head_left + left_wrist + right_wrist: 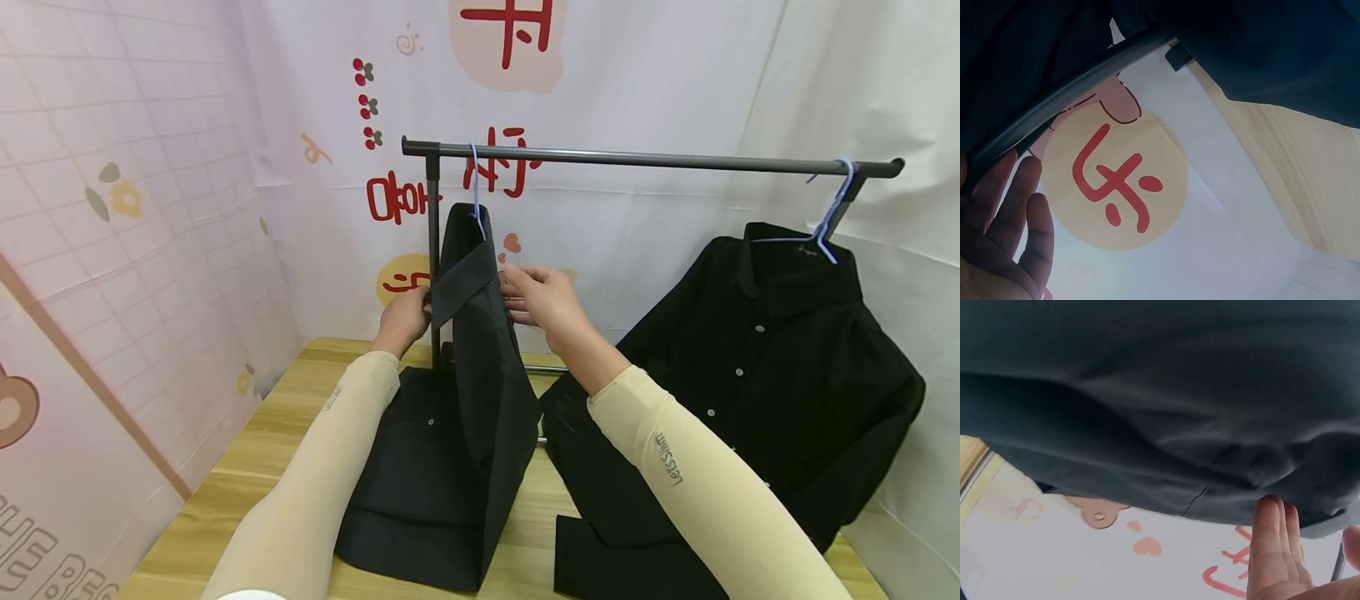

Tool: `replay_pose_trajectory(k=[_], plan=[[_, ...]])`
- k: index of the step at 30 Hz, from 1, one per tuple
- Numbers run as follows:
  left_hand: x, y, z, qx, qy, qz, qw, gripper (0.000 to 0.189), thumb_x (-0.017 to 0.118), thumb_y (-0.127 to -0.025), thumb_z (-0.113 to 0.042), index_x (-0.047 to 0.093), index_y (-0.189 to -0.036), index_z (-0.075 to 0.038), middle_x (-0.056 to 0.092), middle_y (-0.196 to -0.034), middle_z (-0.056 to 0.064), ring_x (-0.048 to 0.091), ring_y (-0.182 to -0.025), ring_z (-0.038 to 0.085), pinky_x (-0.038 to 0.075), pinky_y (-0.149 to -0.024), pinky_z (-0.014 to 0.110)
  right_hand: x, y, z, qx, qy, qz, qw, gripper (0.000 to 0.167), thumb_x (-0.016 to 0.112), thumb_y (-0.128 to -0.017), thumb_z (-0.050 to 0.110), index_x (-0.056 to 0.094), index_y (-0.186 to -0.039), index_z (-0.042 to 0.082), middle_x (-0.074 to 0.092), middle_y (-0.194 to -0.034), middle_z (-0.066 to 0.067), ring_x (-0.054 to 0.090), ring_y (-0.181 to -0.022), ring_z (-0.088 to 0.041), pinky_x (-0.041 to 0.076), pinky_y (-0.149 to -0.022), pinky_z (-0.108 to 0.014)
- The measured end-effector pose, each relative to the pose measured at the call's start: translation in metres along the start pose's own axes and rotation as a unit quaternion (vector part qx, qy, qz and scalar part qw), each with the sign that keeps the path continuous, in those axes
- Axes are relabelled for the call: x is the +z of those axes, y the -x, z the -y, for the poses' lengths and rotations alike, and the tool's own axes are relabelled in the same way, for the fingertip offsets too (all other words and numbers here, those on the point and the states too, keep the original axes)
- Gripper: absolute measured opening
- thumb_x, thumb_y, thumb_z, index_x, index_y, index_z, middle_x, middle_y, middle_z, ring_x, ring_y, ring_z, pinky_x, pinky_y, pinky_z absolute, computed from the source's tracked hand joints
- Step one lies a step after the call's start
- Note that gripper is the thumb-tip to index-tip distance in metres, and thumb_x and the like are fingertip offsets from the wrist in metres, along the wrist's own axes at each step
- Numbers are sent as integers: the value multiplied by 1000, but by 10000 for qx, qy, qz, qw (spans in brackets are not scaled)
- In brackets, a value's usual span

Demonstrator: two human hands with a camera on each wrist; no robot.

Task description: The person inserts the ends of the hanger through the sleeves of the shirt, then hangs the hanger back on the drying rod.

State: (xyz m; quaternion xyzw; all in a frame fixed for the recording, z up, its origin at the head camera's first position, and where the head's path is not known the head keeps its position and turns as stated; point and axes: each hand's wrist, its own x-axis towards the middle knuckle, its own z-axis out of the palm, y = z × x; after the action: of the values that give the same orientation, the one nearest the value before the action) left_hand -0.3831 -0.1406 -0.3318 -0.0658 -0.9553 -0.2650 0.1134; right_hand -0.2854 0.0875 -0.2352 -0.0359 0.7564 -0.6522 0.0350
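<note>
A folded black garment (487, 358) hangs from a blue hanger (476, 183) at the left end of the rack, a slanted band across its upper part. Its lower part, with a small button, lies spread over the table. My left hand (405, 319) pinches the edge of the band; in the left wrist view the other fingers (1038, 231) stay apart beside the cloth. On the other side, my right hand (543, 302) has its fingers (1266, 534) extended, their tips against the hanging cloth (1179, 425), with the thumb spread away.
A dark metal rack (637, 158) stands on the wooden table (247, 450). At its right end a black button shirt (780, 333) hangs on another blue hanger (832, 208), close to my right forearm. Behind is a white printed backdrop (660, 75).
</note>
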Motion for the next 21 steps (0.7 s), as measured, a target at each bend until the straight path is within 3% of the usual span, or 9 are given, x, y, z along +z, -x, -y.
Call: replay_pose_trajectory(k=[15, 21], plan=[[-1, 0, 7, 102, 16, -38, 9999, 15, 52, -98, -11, 62, -108, -4, 66, -99, 16, 58, -86, 33, 47, -78, 46, -60, 1, -50, 297, 279, -331, 9986, 55, 48, -106, 35, 40, -150, 4, 54, -140, -19, 55, -125, -32, 47, -101, -43], [-3, 14, 18, 123, -443, 371, 9983, 22, 56, -98, -12, 70, -112, -2, 69, -104, 15, 61, -86, 31, 51, -75, 44, -82, 0, -76, 409, 361, -680, 9962, 54, 45, -107, 34, 39, -150, 2, 52, -141, -22, 54, -127, -33, 45, -102, -44]])
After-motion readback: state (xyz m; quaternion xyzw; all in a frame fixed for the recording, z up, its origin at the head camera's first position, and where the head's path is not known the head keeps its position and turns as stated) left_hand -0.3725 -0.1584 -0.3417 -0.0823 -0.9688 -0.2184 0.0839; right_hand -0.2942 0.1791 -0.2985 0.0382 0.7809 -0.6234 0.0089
